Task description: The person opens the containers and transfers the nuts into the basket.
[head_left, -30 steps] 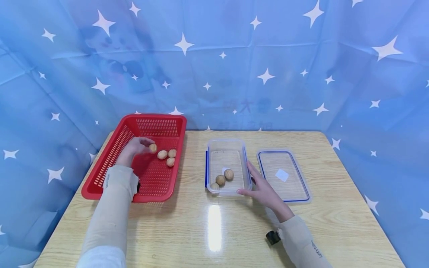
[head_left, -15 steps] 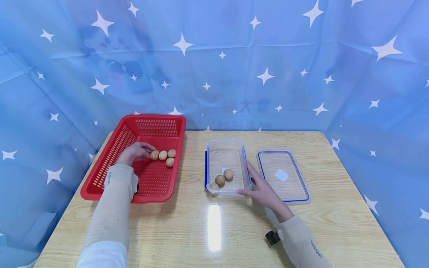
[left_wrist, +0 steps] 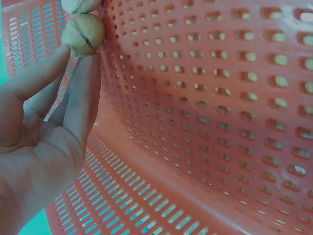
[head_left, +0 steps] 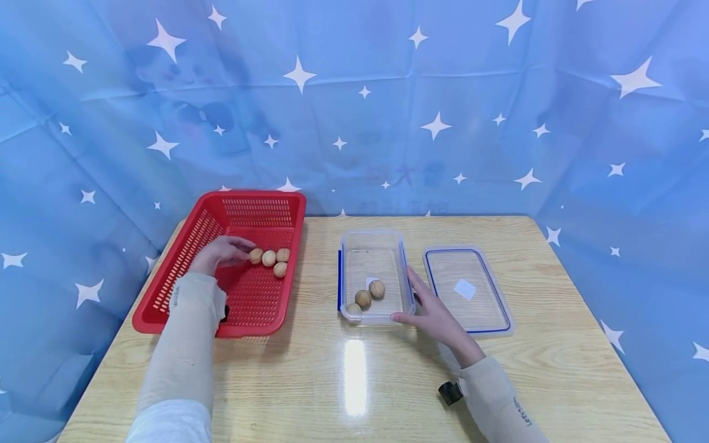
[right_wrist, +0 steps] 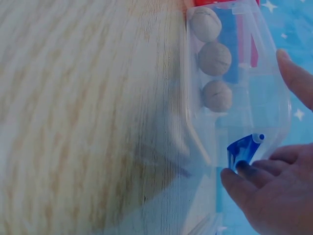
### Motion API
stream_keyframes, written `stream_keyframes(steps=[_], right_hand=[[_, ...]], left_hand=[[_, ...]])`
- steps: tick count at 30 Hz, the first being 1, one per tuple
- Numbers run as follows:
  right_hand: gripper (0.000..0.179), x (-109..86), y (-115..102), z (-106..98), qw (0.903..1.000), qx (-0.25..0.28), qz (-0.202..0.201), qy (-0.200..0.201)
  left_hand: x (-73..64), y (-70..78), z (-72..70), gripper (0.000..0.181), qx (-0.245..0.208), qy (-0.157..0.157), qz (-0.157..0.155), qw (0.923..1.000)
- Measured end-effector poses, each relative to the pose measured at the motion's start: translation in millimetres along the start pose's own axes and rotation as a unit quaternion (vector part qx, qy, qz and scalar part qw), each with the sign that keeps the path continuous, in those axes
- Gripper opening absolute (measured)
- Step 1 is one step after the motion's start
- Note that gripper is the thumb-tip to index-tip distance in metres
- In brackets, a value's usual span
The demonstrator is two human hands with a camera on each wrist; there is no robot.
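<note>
In the red basket (head_left: 255,301), my left hand (head_left: 223,252) pinches a walnut (left_wrist: 84,34) between thumb and fingertips. Three more walnuts sit close to its right against the basket's side, among them a pale walnut (head_left: 268,258). My right hand (head_left: 434,314) holds the near right corner of a clear lidless food container (head_left: 372,241). Its thumb is at the front wall and its fingers are along the right wall, near a blue latch (right_wrist: 244,148). Three walnuts lie in the container, one being a brown walnut (head_left: 377,289).
A clear lid (head_left: 468,307) with a blue seal lies flat right of the container. The wooden table (head_left: 310,381) ends at a blue star-patterned curtain (head_left: 354,111). The basket's walls rise around my left hand.
My left hand has lowered slightly with the walnut, which now lies beside the other walnuts in the basket. The right hand and container have stayed put.
</note>
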State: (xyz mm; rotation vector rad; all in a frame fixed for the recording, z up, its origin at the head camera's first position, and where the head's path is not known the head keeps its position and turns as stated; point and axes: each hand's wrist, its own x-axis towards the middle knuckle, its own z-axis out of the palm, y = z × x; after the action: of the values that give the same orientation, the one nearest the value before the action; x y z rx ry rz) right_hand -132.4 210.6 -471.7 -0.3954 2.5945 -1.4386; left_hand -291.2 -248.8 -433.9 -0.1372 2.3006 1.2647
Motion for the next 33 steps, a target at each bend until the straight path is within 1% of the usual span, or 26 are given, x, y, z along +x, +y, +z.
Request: stream_keyframes(steps=[2,5,8,10,15,21,25,28,30,33], right_hand=[[0.104,-0.1,-0.5,0.1,1.0000,-0.001,0.000,0.000],[0.105,-0.1,-0.5,-0.1,1.0000,-0.004,0.001,0.001],[0.105,0.0,-0.1,0.0,1.0000,-0.006,0.001,0.001],[0.105,0.1,0.1,0.2,1.0000,-0.007,0.001,0.001],[0.105,0.1,0.5,0.6,1.0000,-0.007,0.002,0.001],[0.104,0.2,1.1,0.6,1.0000,-0.009,0.002,0.000],[0.104,0.1,1.2,0.6,1.0000,-0.009,0.001,0.000],[0.104,0.0,1.3,0.6,1.0000,-0.008,0.001,0.001],[0.104,0.1,1.1,0.6,1.0000,-0.006,0.000,0.001],[0.104,0.3,0.8,0.2,1.0000,-0.005,0.000,0.000]], left_hand=[[-0.5,0.5,-1.0,0.049,-0.018,0.007,-0.003,0.9998],[-0.6,1.8,-2.7,0.050,-0.046,0.017,0.001,0.9988],[-0.9,3.4,-4.4,0.052,-0.061,0.021,0.011,0.9979],[-1.5,5.2,-5.1,0.053,-0.071,0.026,0.013,0.9971],[-3.3,11.9,-5.6,0.055,-0.078,0.036,0.021,0.9960],[-6.7,27.0,-6.0,0.055,-0.077,0.069,0.036,0.9940],[-9.4,38.9,-5.7,0.055,-0.078,0.082,0.054,0.9922],[-13.2,48.5,-4.6,0.054,-0.079,0.087,0.073,0.9904],[-16.1,54.9,-3.3,0.054,-0.078,0.099,0.081,0.9887],[-23.1,65.4,0.7,0.056,-0.081,0.125,0.098,0.9841]])
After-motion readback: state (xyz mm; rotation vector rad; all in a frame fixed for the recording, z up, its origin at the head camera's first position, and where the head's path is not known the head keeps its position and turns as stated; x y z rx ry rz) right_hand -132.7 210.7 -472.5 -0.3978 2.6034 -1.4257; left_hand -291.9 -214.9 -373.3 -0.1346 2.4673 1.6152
